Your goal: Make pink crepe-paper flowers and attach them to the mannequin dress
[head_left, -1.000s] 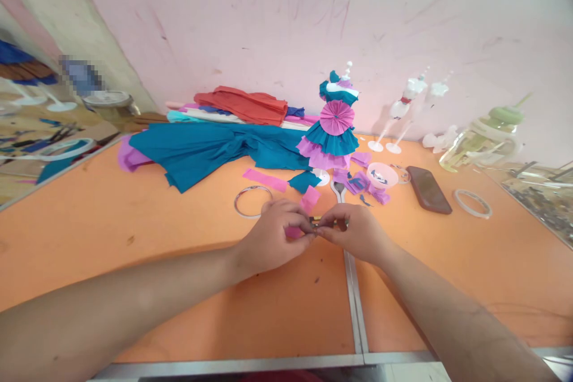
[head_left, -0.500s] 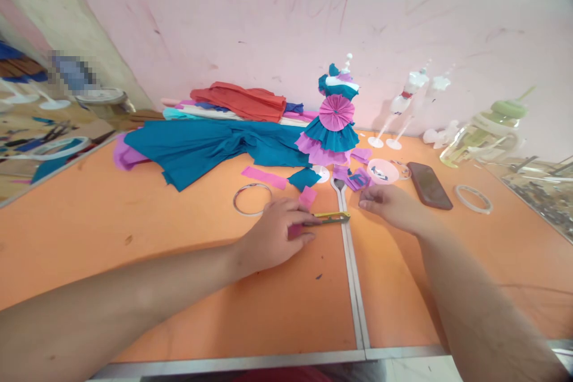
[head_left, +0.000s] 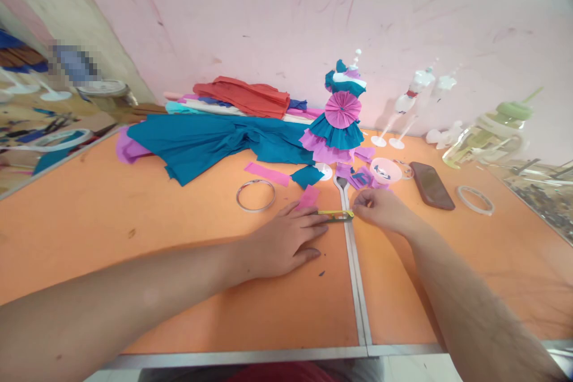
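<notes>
Near the center of the frame, the left hand (head_left: 286, 239) lies palm down on the orange table (head_left: 268, 316), its fingers loosely spread and reaching over the near end of a slim yellow-and-dark tool (head_left: 340, 216), probably small snips; nothing seems to be gripped there. A small pink piece (head_left: 308, 197) shows just beyond these fingers. The right hand (head_left: 380, 209), right of center, rests just beside the tool's other end with fingers curled and thumb close to forefinger; whether something thin is pinched between them cannot be told. As for what is done, the figure (head_left: 342, 110) in the upper middle wears a white-and-teal top, a pleated pink rosette at the waist and ruffled teal and purple tiers, and looks well advanced. Two slender stands (head_left: 405, 101) to its right seem mostly undressed. The pink strip (head_left: 267, 173) and teal scrap (head_left: 308, 176) left of the figure's base lie flat and loose, and so, by appearance, remain unattached. Purple scraps (head_left: 344, 172) lie between the figure and a pink bowl (head_left: 396, 178) holding dark bits. A broad teal sheet (head_left: 206, 143) spreads across the left middle in front of a folded red one (head_left: 244, 98), plenty of material apparently left unused.
</notes>
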A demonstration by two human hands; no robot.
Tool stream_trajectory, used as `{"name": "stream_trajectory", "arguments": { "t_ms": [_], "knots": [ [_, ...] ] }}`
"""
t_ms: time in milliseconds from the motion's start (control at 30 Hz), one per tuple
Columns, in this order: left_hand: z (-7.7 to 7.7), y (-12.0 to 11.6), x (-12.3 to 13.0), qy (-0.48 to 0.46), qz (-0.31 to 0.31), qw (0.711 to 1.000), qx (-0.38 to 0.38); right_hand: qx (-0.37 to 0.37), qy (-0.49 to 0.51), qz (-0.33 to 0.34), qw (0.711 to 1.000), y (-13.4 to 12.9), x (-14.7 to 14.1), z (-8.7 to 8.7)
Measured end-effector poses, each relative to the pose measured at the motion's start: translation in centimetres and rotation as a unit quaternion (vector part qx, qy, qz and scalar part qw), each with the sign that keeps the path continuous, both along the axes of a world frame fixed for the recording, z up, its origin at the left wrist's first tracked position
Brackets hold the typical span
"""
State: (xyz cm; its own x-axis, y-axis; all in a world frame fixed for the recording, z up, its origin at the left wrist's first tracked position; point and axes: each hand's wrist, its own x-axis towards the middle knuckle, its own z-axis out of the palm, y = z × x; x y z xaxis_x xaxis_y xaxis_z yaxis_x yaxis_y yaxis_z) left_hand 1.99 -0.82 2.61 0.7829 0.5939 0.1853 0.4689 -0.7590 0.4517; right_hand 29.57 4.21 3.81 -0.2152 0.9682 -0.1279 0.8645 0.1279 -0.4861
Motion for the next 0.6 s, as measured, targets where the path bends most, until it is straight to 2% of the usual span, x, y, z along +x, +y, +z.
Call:
{"name": "stream_trajectory", "arguments": {
  "t_ms": [167, 433, 600],
  "knots": [
    [-0.4, 0.1, 0.0, -0.013, 0.002, 1.000, 0.008, -0.021, 0.022, -0.001, 1.000, 0.0, 0.0, 0.2],
    [-0.5, 0.2, -0.1, -0.011, -0.006, 1.000, 0.001, -0.012, 0.004, -0.016, 1.000, 0.2, 0.2, -0.7],
    [-1.1, 0.4, -0.1, 0.012, -0.010, 1.000, 0.005, 0.000, -0.016, -0.031, 0.999, 0.2, 1.0, -0.1]
  ]
}}
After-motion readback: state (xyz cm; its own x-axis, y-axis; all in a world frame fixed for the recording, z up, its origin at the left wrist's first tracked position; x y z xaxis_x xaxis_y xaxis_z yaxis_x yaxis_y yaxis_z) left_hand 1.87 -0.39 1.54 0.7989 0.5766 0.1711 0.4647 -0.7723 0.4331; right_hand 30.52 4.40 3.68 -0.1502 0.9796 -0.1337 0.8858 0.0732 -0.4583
